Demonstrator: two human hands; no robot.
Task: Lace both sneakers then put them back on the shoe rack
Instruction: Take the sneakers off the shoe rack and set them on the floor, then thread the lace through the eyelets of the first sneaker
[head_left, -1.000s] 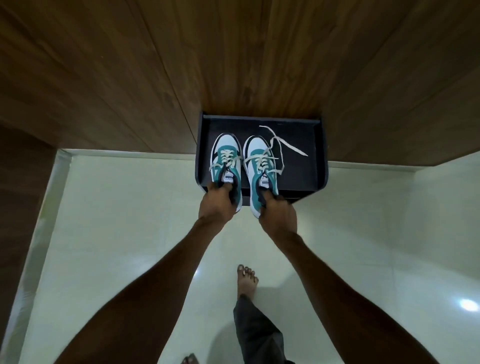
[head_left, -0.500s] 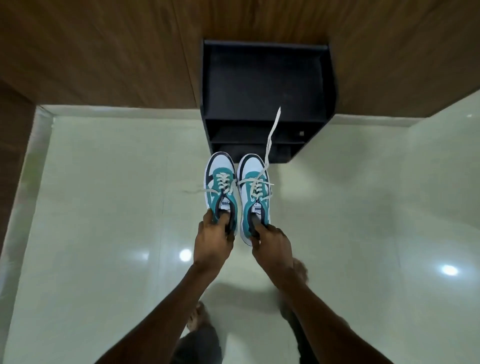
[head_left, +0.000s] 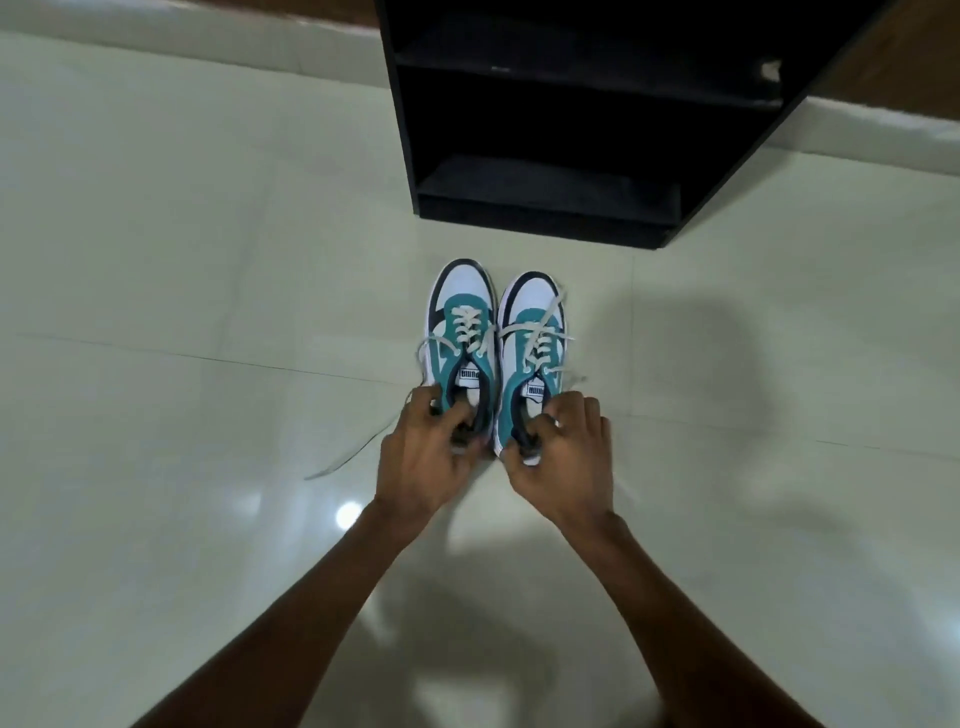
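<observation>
Together now — left hand (head_left: 423, 457) pinched on left sneaker's (head_left: 462, 338) heel collar, right hand (head_left: 563, 462) on right sneaker's (head_left: 530, 353).

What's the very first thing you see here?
Two teal-and-white sneakers side by side in the middle of the pale floor, toes pointing away. The left hand and right hand each hold one by its heel. Behind them stands a black shoe rack.
</observation>
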